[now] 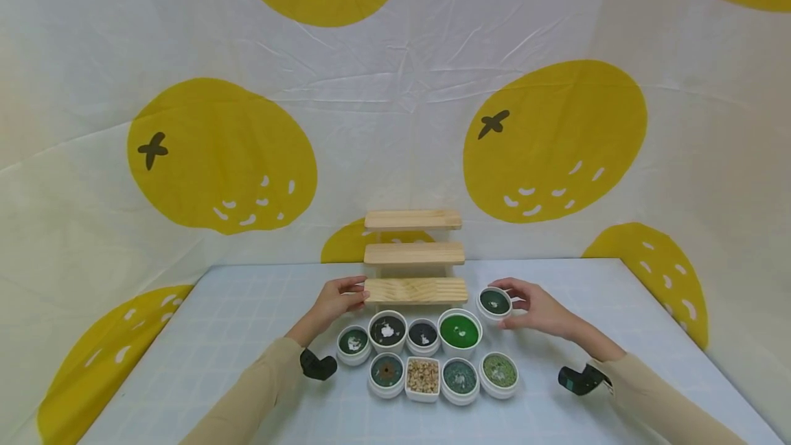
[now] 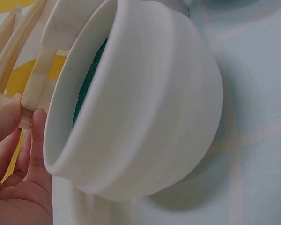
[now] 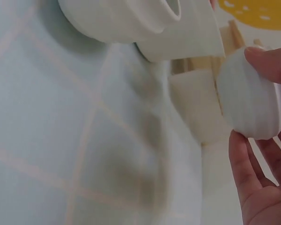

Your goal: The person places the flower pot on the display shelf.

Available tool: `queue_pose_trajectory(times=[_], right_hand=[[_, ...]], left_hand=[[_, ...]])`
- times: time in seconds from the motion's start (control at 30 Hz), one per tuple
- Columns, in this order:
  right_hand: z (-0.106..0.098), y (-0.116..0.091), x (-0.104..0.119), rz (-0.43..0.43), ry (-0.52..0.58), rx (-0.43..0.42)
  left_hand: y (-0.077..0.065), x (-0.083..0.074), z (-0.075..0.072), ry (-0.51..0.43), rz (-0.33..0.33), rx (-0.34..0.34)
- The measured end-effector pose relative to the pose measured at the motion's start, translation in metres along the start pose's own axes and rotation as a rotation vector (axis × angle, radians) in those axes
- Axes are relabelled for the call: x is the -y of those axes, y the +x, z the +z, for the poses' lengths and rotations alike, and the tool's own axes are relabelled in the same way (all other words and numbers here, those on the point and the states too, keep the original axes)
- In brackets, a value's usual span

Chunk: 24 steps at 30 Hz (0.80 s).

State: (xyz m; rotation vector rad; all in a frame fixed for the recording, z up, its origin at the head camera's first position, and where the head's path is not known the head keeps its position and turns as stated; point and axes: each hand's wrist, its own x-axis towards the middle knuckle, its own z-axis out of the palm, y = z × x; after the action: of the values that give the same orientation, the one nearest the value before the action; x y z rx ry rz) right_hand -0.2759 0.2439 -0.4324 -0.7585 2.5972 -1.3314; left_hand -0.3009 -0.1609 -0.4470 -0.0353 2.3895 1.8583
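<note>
My left hand (image 1: 336, 301) pinches the left end of the lowest step of a three-tier wooden stand (image 1: 415, 291); in the left wrist view its thumb and fingers (image 2: 36, 145) meet at the wood's end. My right hand (image 1: 539, 308) grips a small white pot (image 1: 495, 302) with a dark green inside, to the right of the stand. From the right wrist, that ribbed white pot (image 3: 250, 96) shows lifted off the table, between thumb and fingers. Close to the left wrist camera, another white pot (image 2: 150, 103) hides part of the stand.
Several more white pots crowd before the stand, among them one with bright green (image 1: 460, 332) and one with black and white (image 1: 388, 330). A square dish of tan bits (image 1: 423, 377) sits in the front row. Behind hangs a cloth (image 1: 395, 150) with yellow fruit prints.
</note>
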Motion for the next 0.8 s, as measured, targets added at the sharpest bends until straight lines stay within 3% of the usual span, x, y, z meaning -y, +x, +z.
queue_pose_trajectory(times=[0.8], right_hand=[[0.002,0.036,0.042,-0.025,-0.023,0.031]], left_hand=[[0.003,0.003,0.0,0.011,-0.004,-0.008]])
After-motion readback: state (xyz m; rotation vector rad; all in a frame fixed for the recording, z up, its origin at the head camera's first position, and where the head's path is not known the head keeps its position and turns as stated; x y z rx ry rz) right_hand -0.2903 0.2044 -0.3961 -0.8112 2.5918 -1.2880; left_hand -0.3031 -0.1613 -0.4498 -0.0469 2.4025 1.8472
